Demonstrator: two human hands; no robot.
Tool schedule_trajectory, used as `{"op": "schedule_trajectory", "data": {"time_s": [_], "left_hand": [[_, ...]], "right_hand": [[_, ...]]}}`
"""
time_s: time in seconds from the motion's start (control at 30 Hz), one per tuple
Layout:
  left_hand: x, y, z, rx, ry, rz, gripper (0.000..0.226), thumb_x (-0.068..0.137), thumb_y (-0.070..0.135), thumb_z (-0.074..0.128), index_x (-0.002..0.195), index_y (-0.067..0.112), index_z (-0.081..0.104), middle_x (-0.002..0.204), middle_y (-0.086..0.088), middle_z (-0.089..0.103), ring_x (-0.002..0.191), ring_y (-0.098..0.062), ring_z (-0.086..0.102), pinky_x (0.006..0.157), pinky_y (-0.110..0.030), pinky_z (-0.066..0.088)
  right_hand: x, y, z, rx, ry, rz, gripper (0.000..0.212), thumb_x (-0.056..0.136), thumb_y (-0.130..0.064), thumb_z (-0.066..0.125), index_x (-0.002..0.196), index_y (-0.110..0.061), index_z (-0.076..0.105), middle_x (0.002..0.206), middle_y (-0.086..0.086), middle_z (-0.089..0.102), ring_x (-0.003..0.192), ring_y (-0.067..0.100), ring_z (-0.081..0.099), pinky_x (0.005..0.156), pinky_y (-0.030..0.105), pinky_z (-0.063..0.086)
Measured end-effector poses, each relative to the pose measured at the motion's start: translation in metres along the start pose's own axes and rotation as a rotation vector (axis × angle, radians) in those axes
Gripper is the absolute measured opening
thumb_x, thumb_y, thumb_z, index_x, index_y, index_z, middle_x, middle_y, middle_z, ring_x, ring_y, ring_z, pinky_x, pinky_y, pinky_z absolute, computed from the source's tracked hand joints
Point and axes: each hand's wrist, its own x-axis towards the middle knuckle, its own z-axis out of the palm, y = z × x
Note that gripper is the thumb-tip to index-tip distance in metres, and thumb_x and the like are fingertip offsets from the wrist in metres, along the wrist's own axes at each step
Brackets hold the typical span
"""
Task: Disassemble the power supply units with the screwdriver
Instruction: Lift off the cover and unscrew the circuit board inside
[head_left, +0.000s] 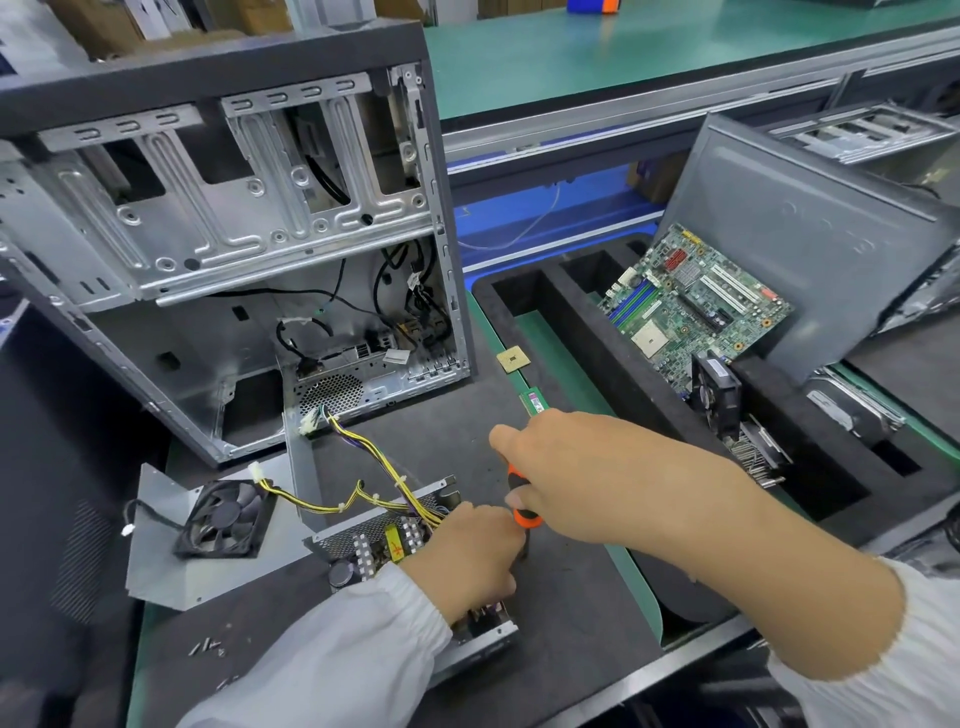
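Head view, looking down: my right hand (576, 478) is wrapped around the orange-and-black handle of the screwdriver (521, 506), and its shaft drops out of sight behind my left hand (470, 558), so I cannot see the tip or the screw. My left hand is curled over the right edge of the opened silver sheet-metal power supply unit (384, 551), gripping and steadying it on the dark worktop (571, 618).

Procedure for this step, as I judge it:
1. Keep the left hand clamping the unit so it cannot skate on the mat.
2. Hold the driver in line with the screw, press down, then turn; a tilted tip may slip out of the head.
3. Keep the left fingertips clear of the tip (they sit very close to it).
4. Drop each freed screw with the small loose screws (210, 647) near the front-left edge.

Condition of the unit: lid off, perforated wall exposed, with capacitors, a yellow-taped transformer and heat-sink fins visible. A bundle of yellow and black wires (358, 499) trails from it toward the open grey computer case (234, 234). A black square fan (226, 519) rests on the detached grey metal cover plate (161, 566) just to the left.
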Motion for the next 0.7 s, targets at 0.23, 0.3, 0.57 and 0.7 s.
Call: {"op": "schedule_trajectory", "data": {"time_s": [0.23, 0.3, 0.57, 0.7], "left_hand": [[-0.025, -0.033, -0.018, -0.574, 0.397, -0.037, 0.008, 0.072, 0.007, 0.058, 0.073, 0.012, 0.052, 0.076, -0.002, 0.057, 0.071, -0.019, 0.054, 0.067, -0.033, 0.044], [-0.035, -0.040, -0.021, -0.702, 0.526, -0.098, 0.010, 0.073, 0.008, 0.059, 0.073, 0.014, 0.052, 0.068, 0.003, 0.055, 0.061, -0.008, 0.051, 0.059, -0.025, 0.041], [-0.084, -0.066, 0.005, -2.091, 0.448, -0.196, 0.021, 0.087, -0.006, 0.036, 0.072, 0.006, 0.045, 0.063, -0.012, 0.044, 0.041, -0.015, 0.037, 0.032, -0.017, 0.025], [-0.094, -0.068, 0.023, -2.053, 0.470, -0.363, 0.025, 0.087, -0.007, 0.032, 0.072, 0.002, 0.049, 0.055, -0.008, 0.041, 0.037, -0.011, 0.028, 0.034, -0.010, 0.019]], "right_hand": [[0.009, -0.001, 0.010, 0.168, 0.091, 0.026, 0.021, 0.095, -0.029, 0.048, 0.091, -0.017, 0.032, 0.069, -0.001, 0.034, 0.058, 0.022, 0.040, 0.044, 0.030, 0.023], [0.015, -0.003, 0.015, 0.219, 0.146, 0.041, 0.022, 0.090, -0.028, 0.053, 0.091, -0.018, 0.034, 0.070, -0.002, 0.036, 0.065, 0.025, 0.042, 0.046, 0.030, 0.026], [0.008, -0.006, -0.003, 0.339, 0.359, 0.016, 0.019, 0.079, -0.027, 0.058, 0.079, -0.017, 0.042, 0.070, 0.001, 0.060, 0.063, 0.024, 0.054, 0.055, 0.035, 0.048], [-0.003, -0.016, -0.026, 0.415, 0.432, -0.076, 0.018, 0.074, -0.029, 0.063, 0.076, -0.019, 0.049, 0.054, -0.005, 0.056, 0.049, 0.010, 0.047, 0.044, 0.026, 0.040]]}}
